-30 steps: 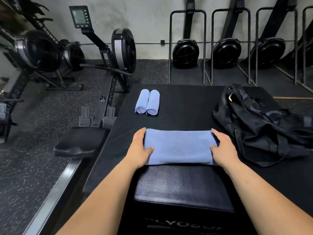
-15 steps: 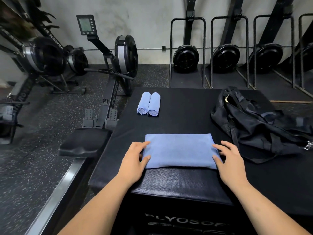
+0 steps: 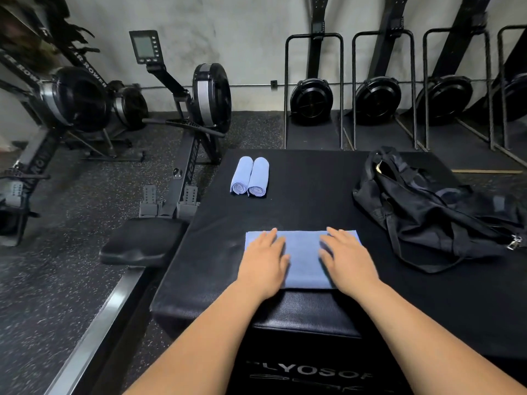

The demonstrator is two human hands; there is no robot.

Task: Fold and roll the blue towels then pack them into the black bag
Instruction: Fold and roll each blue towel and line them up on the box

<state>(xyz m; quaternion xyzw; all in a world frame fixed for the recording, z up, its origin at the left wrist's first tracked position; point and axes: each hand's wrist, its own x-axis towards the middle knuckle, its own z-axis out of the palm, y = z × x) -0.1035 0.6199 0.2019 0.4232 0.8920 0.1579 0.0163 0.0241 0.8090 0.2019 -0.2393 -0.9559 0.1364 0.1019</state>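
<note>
A black counter (image 3: 313, 201) fills the lower middle of the frame, with the black bag (image 3: 427, 212) slumped at its right. At centre a folded blue towel (image 3: 303, 258) lies under the left grip (image 3: 263, 260) and right grip (image 3: 348, 260), both pressed flat and grasping nothing; two rolled towels (image 3: 250, 176) lie above-left.
</note>
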